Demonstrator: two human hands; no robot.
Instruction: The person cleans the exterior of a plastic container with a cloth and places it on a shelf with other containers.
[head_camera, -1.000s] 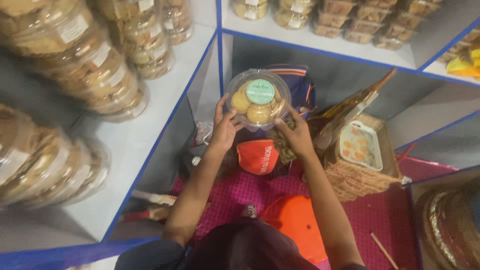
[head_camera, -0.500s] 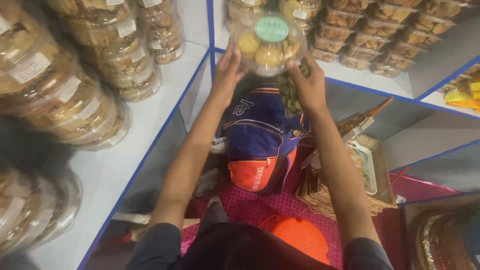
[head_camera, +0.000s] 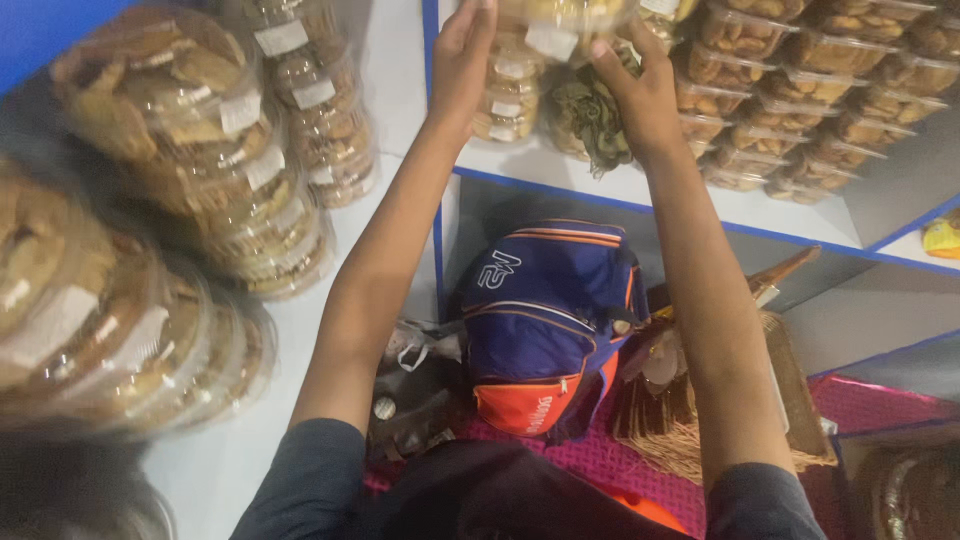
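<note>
Two hands hold one clear round container of biscuits (head_camera: 560, 15) at the top edge of the view, over the white shelf (head_camera: 760, 205). The left hand (head_camera: 462, 55) presses its fingers (head_camera: 478, 18) against the container's left side, and the right hand (head_camera: 635, 85) wraps its fingers (head_camera: 603, 52) around the right side, so the tub is gripped between both palms. Most of the container is cut off by the frame. Just below and behind it stands a stack of similar tubs (head_camera: 510, 95), with rows of rectangular clear boxes (head_camera: 800, 60) running off to the right on the same shelf. Tall stacks of round biscuit tubs (head_camera: 200, 150) fill the shelf on the left. Under the arms, a blue and orange backpack (head_camera: 545, 320) rests on a pink mat (head_camera: 600, 455) beside a woven basket (head_camera: 740, 420).
</note>
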